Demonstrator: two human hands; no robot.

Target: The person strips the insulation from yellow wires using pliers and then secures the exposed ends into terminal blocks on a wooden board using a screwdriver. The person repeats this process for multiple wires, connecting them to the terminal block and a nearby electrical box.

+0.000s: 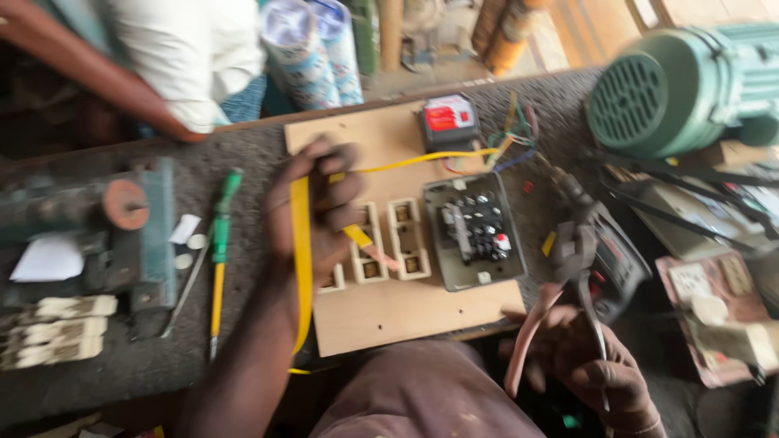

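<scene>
My left hand (312,212) grips a yellow wire (301,259) over a wooden board (389,312). The wire runs up from the hand toward a small red and black unit (448,120) at the board's far edge. Three white fuse holders (407,239) sit on the board just right of my fingers, beside a grey open starter box (475,231). My right hand (580,369) holds pliers with pink handles (568,268) off the board's right edge, jaws pointing away from me.
A green electric motor (690,85) stands at the far right. A green and yellow screwdriver (219,251) lies left of the board, next to a bench vise (122,227). Another person's arm (97,77) reaches in at the top left. Cluttered parts fill the right side.
</scene>
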